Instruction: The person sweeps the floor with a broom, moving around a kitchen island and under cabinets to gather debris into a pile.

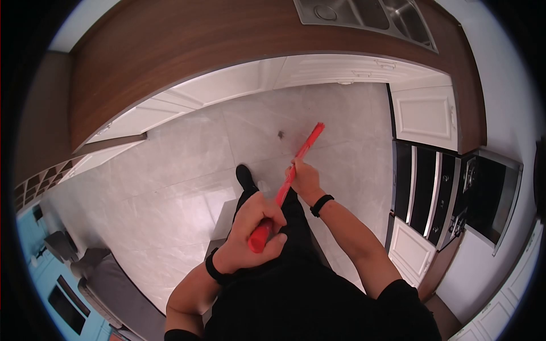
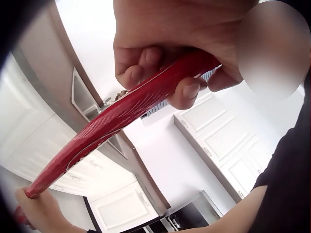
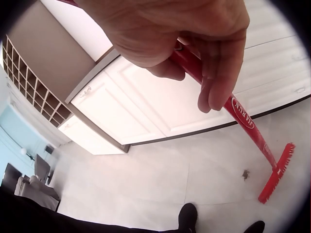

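A red long-handled tool (image 1: 308, 143) with a toothed red head (image 3: 278, 174) slants down to the pale floor. Near its upper end the left hand (image 1: 250, 232) grips the handle, its fingers wrapped round it in the left wrist view. Lower on the same shaft (image 3: 245, 121), the right hand (image 1: 304, 181) holds on with curled fingers. A small dark clump (image 3: 246, 174) lies on the floor beside the head, not visibly touching it; the head view shows the clump (image 1: 281, 134) left of the tool's far end.
White cabinets (image 1: 227, 85) under a brown countertop (image 1: 170, 45) with a steel sink (image 1: 364, 12) run across the far side. An oven (image 1: 424, 182) is at the right, a grey sofa (image 1: 122, 290) at the lower left. The person's black shoe (image 1: 245, 177) stands near the clump.
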`<state>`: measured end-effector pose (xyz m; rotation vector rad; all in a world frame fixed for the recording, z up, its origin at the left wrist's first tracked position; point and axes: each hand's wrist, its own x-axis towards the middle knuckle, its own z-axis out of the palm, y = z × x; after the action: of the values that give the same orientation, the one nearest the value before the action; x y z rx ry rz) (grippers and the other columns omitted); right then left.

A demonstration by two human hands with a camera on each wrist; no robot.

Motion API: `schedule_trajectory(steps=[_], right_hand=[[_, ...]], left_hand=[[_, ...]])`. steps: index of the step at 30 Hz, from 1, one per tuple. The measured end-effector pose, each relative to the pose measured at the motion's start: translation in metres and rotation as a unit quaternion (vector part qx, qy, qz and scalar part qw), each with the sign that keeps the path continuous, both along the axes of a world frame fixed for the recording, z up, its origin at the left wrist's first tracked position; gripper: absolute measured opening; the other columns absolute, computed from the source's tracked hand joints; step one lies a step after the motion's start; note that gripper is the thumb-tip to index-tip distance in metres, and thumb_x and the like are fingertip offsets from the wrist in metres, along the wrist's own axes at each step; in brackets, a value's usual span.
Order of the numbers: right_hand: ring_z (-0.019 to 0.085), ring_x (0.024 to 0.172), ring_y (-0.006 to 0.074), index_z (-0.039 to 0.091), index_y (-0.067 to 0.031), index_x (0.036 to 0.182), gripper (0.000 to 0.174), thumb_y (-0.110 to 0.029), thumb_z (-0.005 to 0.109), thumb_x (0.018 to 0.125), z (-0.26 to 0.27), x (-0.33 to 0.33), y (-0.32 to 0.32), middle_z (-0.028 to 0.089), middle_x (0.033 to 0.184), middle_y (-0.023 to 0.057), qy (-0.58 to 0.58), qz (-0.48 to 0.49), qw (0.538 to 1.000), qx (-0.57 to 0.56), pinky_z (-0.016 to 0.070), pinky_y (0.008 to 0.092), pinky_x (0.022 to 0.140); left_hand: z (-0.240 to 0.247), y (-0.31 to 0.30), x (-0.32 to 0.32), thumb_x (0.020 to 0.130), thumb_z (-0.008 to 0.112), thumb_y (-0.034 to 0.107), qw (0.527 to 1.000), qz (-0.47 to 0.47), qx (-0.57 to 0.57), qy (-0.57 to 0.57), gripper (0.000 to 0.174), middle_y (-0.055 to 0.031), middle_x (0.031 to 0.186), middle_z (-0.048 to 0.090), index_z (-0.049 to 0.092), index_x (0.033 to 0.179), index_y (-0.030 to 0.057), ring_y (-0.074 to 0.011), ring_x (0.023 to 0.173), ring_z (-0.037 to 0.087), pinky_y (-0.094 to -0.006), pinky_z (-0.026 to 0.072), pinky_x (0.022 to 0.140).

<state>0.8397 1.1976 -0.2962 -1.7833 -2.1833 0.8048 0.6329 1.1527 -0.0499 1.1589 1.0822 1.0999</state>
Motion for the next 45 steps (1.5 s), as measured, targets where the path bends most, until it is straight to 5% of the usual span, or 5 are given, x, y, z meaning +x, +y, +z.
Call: schedule_trajectory(steps=[11, 25, 30, 41, 45], right_hand=[[0.067, 0.076, 0.0408, 0.063, -0.0025, 0.095, 0.023, -0.024, 0.061, 0.087, -0.045, -0.058, 0.011, 0.068, 0.079, 0.022, 0.11, -0.064, 0.989, -0.069, 0.0526, 0.0493, 0.069], [0.067, 0.074, 0.0394, 0.063, -0.0031, 0.102, 0.025, -0.024, 0.06, 0.088, 0.01, -0.056, 0.018, 0.067, 0.077, 0.0216, 0.078, -0.026, 0.996, -0.038, 0.0524, 0.0487, 0.067], [0.068, 0.076, 0.0367, 0.066, -0.0048, 0.102, 0.024, -0.021, 0.063, 0.085, 0.025, -0.034, 0.016, 0.069, 0.081, 0.019, 0.04, -0.014, 0.999, -0.031, 0.0536, 0.0453, 0.068], [0.065, 0.08, 0.04, 0.06, -0.0046, 0.111, 0.031, -0.014, 0.065, 0.082, -0.036, 0.004, 0.043, 0.065, 0.087, 0.02, -0.019, 0.076, 0.997, -0.016, 0.053, 0.0479, 0.07], [0.063, 0.087, 0.0427, 0.057, -0.0044, 0.105, 0.029, -0.009, 0.067, 0.078, -0.064, -0.013, 0.038, 0.062, 0.091, 0.0217, 0.027, 0.138, 0.989, -0.05, 0.052, 0.0503, 0.074]], left_hand=[[-0.022, 0.064, -0.015, 0.063, 0.062, 0.002, 0.99, -0.042, 0.1, 0.096, 0.018, -0.0063, 0.067, 0.049, 0.048, 0.072, 0.008, -0.0284, 0.062, 0.048, -0.0374, 0.0368, 0.058], [0.017, 0.05, -0.032, 0.054, 0.065, 0.008, 0.973, -0.119, 0.156, 0.119, 0.022, -0.0036, 0.061, 0.042, 0.047, 0.065, 0.0134, -0.0256, 0.058, 0.042, -0.0365, 0.0313, 0.052], [0.03, 0.031, -0.026, 0.054, 0.066, 0.006, 0.98, -0.08, 0.155, 0.096, 0.025, -0.0014, 0.063, 0.044, 0.047, 0.069, 0.0134, -0.023, 0.059, 0.041, -0.036, 0.03, 0.054], [-0.028, -0.021, -0.001, 0.071, 0.071, 0.001, 0.996, -0.06, -0.03, 0.066, 0.027, -0.0081, 0.1, 0.054, 0.048, 0.082, 0.008, -0.025, 0.09, 0.052, -0.0353, 0.0399, 0.085], [-0.04, -0.027, -0.001, 0.073, 0.071, 0.001, 0.993, -0.055, -0.089, 0.053, 0.026, -0.0094, 0.1, 0.052, 0.047, 0.082, 0.0068, -0.0263, 0.091, 0.052, -0.0354, 0.0427, 0.087]])
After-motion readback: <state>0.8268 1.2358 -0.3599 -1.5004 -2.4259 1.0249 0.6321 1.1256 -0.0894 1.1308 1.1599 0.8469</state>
